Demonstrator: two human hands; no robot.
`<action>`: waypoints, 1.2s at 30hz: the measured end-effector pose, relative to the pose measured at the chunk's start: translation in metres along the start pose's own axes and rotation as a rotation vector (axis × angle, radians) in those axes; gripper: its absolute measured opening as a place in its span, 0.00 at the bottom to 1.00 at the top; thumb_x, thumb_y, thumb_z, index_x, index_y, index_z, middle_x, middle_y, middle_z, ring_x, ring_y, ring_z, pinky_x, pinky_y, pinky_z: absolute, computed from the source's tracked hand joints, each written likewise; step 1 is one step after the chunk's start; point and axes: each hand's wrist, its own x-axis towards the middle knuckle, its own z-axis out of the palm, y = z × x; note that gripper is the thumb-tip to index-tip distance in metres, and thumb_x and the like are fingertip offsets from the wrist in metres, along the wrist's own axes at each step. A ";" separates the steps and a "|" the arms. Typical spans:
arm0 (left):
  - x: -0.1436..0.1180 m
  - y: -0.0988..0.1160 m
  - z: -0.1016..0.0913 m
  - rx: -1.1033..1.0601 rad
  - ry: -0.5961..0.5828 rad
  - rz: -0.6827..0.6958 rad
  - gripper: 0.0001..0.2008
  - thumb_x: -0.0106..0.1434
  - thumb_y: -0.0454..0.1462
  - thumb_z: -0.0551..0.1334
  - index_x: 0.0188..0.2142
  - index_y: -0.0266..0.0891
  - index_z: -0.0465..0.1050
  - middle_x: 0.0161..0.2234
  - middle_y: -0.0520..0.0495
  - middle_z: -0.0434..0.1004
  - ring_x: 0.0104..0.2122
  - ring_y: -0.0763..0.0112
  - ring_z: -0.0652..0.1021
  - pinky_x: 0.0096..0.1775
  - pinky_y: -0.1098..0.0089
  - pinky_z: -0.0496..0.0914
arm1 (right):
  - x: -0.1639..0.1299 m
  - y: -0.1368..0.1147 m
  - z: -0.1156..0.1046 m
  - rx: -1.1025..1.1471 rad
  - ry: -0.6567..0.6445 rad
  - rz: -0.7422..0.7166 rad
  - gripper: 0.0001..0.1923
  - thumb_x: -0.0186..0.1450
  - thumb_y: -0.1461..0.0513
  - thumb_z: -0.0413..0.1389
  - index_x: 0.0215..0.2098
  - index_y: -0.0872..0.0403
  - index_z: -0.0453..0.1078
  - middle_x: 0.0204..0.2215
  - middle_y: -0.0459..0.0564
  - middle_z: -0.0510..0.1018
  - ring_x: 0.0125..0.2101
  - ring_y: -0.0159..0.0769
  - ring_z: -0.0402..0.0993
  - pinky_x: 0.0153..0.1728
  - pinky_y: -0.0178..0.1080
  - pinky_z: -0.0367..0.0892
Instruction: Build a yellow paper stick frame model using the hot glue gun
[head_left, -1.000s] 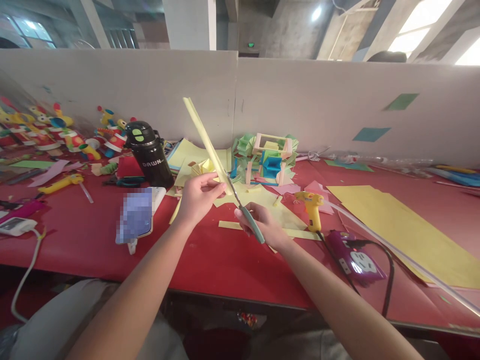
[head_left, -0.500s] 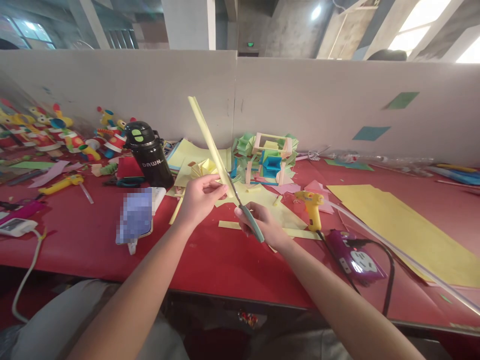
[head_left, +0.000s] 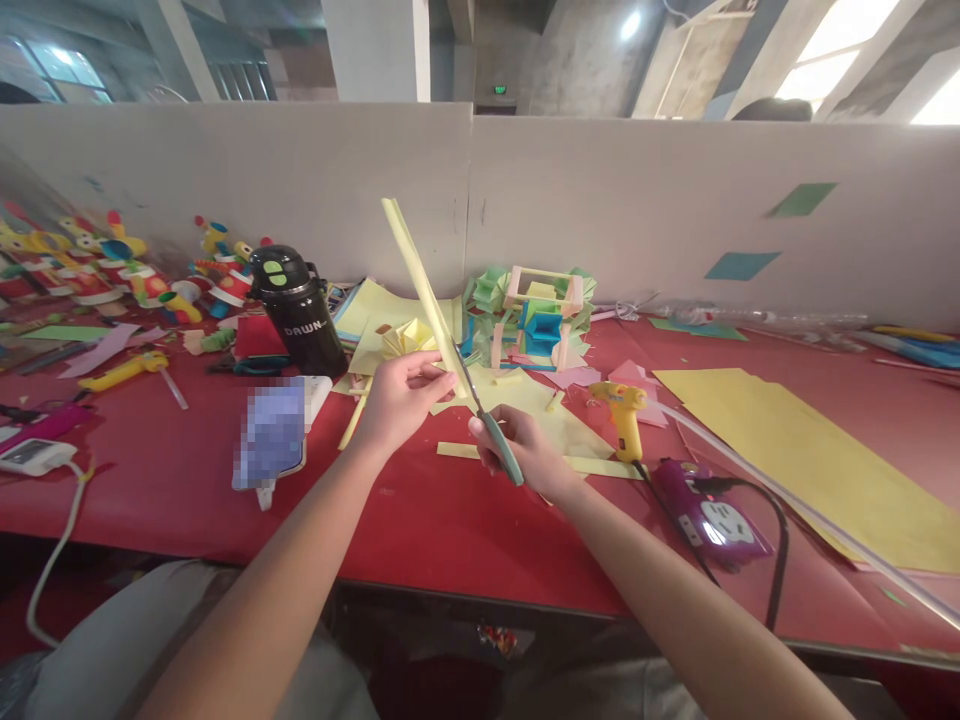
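My left hand (head_left: 405,395) pinches the lower part of a long pale-yellow folded paper strip (head_left: 417,270), which slants up and to the left. Closed around the grey-green handles of a pair of scissors (head_left: 500,448) is my right hand (head_left: 529,450). The scissor blades point up and left and lie along the strip's right edge near its lower end. Whether they are cutting into the paper, I cannot tell. Behind the hands stand small paper-and-stick models (head_left: 541,325) with blue, green and yellow folded parts. A flat cut strip (head_left: 459,450) rests on the table below.
A black bottle (head_left: 300,320) and a phone on a stand (head_left: 274,435) are at the left. To the right are a yellow glue gun (head_left: 624,415), a purple power socket (head_left: 712,515) with cable, and a large yellow sheet (head_left: 810,450). A grey partition (head_left: 300,180) closes the back.
The strip's upper end has shifted slightly right and down. The scissor handles have moved a little left. Both hands keep their hold.
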 end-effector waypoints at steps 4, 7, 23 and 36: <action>-0.001 0.001 0.000 0.005 -0.011 0.004 0.23 0.55 0.42 0.70 0.48 0.33 0.74 0.32 0.45 0.82 0.30 0.67 0.81 0.37 0.65 0.78 | -0.001 -0.002 0.001 0.011 0.017 0.009 0.24 0.58 0.44 0.62 0.29 0.51 0.58 0.17 0.41 0.69 0.17 0.28 0.64 0.18 0.32 0.58; -0.003 0.003 0.002 0.028 -0.027 0.000 0.22 0.55 0.42 0.70 0.48 0.33 0.74 0.32 0.45 0.82 0.30 0.67 0.81 0.38 0.66 0.78 | -0.001 -0.003 -0.001 0.004 0.022 0.009 0.24 0.58 0.43 0.62 0.29 0.51 0.58 0.17 0.41 0.69 0.17 0.28 0.63 0.18 0.32 0.57; -0.003 0.003 0.004 0.038 -0.041 -0.006 0.19 0.55 0.41 0.69 0.45 0.35 0.75 0.32 0.46 0.82 0.30 0.68 0.81 0.37 0.67 0.78 | -0.001 -0.003 0.003 0.012 0.013 -0.019 0.25 0.59 0.42 0.60 0.28 0.51 0.57 0.16 0.40 0.68 0.16 0.28 0.62 0.17 0.32 0.56; -0.004 0.002 0.003 0.087 -0.067 0.012 0.17 0.55 0.43 0.70 0.41 0.36 0.75 0.32 0.45 0.81 0.30 0.66 0.81 0.38 0.67 0.77 | 0.000 0.001 0.002 0.018 0.004 -0.020 0.25 0.58 0.41 0.60 0.28 0.51 0.57 0.16 0.40 0.67 0.16 0.28 0.62 0.17 0.32 0.56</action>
